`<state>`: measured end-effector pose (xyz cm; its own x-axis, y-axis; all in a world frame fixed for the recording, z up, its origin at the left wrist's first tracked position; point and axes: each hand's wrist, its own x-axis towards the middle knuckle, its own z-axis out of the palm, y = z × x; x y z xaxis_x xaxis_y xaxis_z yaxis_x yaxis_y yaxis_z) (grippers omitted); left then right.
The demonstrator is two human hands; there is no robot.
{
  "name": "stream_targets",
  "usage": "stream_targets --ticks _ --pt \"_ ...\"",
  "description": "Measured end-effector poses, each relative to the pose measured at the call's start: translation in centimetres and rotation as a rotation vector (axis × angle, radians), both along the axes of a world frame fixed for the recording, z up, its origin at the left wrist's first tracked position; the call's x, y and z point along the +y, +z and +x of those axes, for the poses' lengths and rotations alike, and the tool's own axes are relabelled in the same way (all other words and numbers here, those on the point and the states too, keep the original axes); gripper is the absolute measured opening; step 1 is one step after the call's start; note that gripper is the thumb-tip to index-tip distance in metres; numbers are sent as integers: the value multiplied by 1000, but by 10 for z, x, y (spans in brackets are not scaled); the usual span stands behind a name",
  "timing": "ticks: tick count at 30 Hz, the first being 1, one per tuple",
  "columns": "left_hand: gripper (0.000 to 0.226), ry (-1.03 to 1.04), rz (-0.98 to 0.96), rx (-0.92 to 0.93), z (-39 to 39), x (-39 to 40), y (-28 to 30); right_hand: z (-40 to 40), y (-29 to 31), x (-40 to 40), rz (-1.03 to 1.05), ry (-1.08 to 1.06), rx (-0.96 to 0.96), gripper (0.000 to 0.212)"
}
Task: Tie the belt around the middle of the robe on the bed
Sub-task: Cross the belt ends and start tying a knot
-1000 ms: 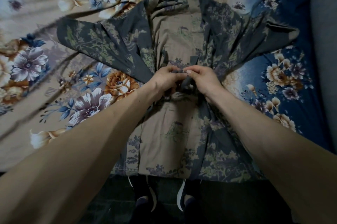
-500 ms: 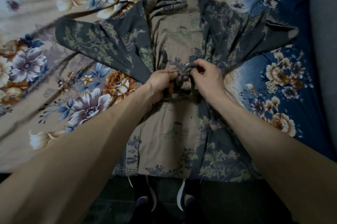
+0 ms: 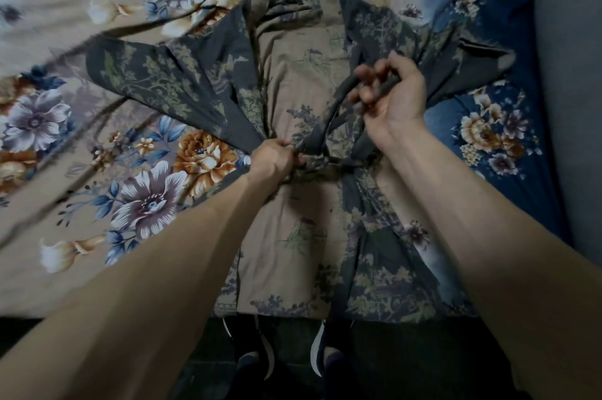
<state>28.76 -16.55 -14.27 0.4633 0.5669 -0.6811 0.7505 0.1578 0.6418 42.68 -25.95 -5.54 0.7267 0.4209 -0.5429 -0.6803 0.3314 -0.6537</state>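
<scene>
A grey and tan patterned robe (image 3: 293, 236) lies spread on the flowered bedsheet (image 3: 97, 24), sleeves out to both sides. A dark grey belt (image 3: 329, 125) cinches its waist, with a crossing at the middle. My left hand (image 3: 275, 160) pinches the belt at the waist, left of the crossing. My right hand (image 3: 391, 93) is raised up and to the right, fingers curled around a stretch of belt that runs taut down to the crossing.
The bed's near edge runs along the robe's hem, with my two shoes (image 3: 293, 357) on the dark floor below. A grey padded surface (image 3: 570, 106) borders the bed on the right. The blue part of the sheet (image 3: 488, 145) lies right of the robe.
My right hand has moved up and to the right from the waist, drawing a length of belt out with it. My left hand has stayed at the waist, holding the belt.
</scene>
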Motion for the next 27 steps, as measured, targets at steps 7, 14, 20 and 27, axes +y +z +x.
stream_targets --ticks 7,14,20,27 --pt "25 -67 153 58 -10 5 -13 19 -6 -29 -279 -76 -153 26" --pt "23 -115 290 155 -19 6 -22 38 -16 -55 -406 -66 -389 48" --pt "20 -180 257 105 -13 -4 -17 42 -41 -60 -1079 399 -610 72" --pt "29 -159 102 -23 8 -7 -10 7 -57 -51 -1352 540 -501 56"
